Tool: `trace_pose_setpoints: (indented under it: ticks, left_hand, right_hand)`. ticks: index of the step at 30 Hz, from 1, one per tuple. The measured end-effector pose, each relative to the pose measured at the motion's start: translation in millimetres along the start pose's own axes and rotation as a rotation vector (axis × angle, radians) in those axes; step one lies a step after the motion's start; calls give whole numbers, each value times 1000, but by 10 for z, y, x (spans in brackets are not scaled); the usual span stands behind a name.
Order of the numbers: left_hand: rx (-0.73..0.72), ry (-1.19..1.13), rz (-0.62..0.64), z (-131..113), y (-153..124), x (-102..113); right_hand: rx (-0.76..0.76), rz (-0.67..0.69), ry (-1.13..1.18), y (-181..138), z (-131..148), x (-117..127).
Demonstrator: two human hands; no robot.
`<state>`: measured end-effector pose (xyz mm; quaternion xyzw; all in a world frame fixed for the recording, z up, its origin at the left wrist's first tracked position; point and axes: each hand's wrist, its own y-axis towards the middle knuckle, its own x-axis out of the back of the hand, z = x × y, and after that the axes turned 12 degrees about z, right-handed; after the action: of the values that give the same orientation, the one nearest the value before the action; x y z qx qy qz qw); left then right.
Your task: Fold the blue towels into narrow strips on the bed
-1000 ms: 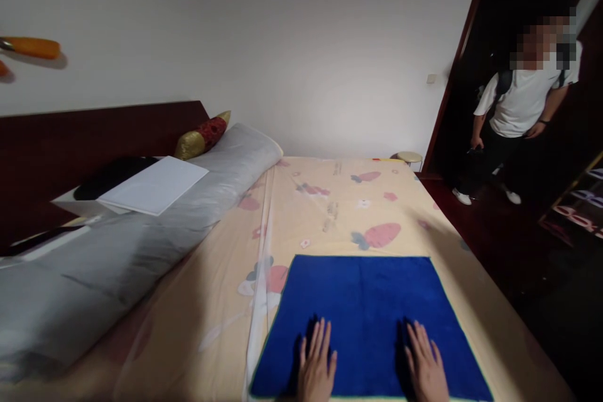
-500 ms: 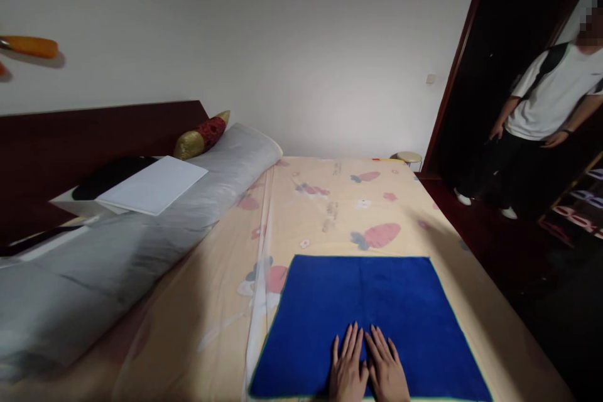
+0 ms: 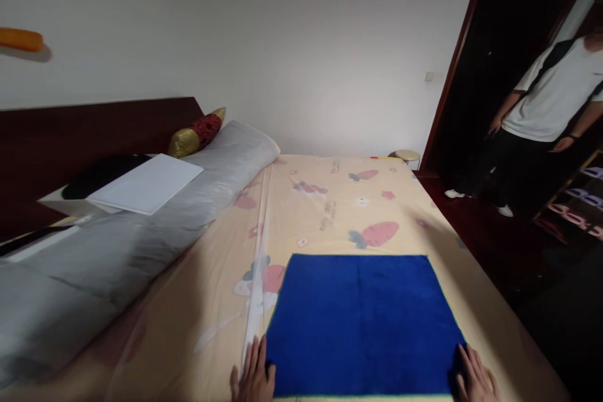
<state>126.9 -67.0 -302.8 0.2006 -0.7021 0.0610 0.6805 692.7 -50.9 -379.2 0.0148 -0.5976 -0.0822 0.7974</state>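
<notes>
My two hands lie open and flat, gripping nothing. The left hand (image 3: pixel 254 378) is at the near left corner of the one blue towel (image 3: pixel 362 320) and the right hand (image 3: pixel 477 380) at its near right corner, spread apart as if to keep it smooth on the bed sheet (image 3: pixel 330 201). Farther off are one grey bedding roll (image 3: pixel 141 235), one gold-red cushion (image 3: pixel 195 133), one stool (image 3: pixel 407 156) and one person (image 3: pixel 541 107) in the doorway.

Bare left grip (image 3: pixel 253 378), bare right grip (image 3: pixel 477 380), long slender fingers (image 3: pixel 258 355)

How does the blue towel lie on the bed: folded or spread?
Spread flat: the blue towel lies as one smooth rectangle, left hand and right hand at its near corners.
</notes>
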Motion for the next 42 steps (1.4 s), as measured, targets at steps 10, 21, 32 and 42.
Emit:
trace_pose_setpoints:
  ticks: [10, 21, 32, 42]
  left_hand:
    - [-530, -137, 175, -1710, -238, -85]
    - [-338, -90, 164, -916, -71, -199]
    - [-406, -119, 182, -1362, -10, -84]
    - [-458, -137, 313, -1217, 166, -205]
  right_hand:
    - [385, 316, 84, 190, 2155, -183]
    - [113, 159, -27, 248, 747, 4]
    - [232, 163, 68, 423, 1703, -49]
    - [223, 271, 53, 606, 1485, -68]
